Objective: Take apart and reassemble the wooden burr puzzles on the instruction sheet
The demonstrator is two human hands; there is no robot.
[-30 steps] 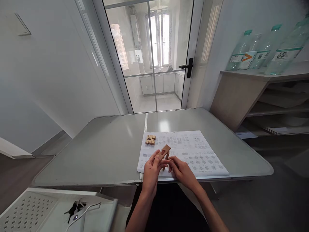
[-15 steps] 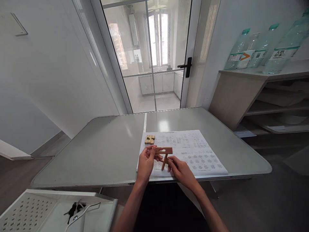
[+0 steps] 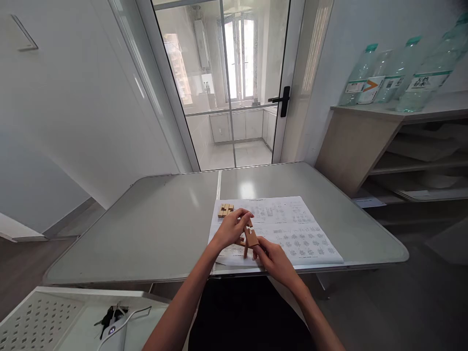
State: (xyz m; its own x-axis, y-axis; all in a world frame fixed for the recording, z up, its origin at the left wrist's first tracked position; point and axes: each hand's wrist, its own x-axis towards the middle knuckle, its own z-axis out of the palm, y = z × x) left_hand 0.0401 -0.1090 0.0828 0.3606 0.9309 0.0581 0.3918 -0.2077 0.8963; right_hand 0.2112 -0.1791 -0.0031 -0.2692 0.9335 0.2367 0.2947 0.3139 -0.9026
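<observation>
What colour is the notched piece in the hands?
Brown: the notched piece shows best in the head view.

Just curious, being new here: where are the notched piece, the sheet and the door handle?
Notched piece (image 3: 252,238), head view, on its flat lower part.
Sheet (image 3: 281,225), head view, on its printed middle.
Door handle (image 3: 284,101), head view, on its black plate.

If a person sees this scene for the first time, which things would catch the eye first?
Probably the left hand and right hand, holding brown wooden pieces over a printed sheet at the near edge of the table. Beyond it, the bright glazed door stands out, and green-capped bottles stand on the cabinet at right.
</observation>
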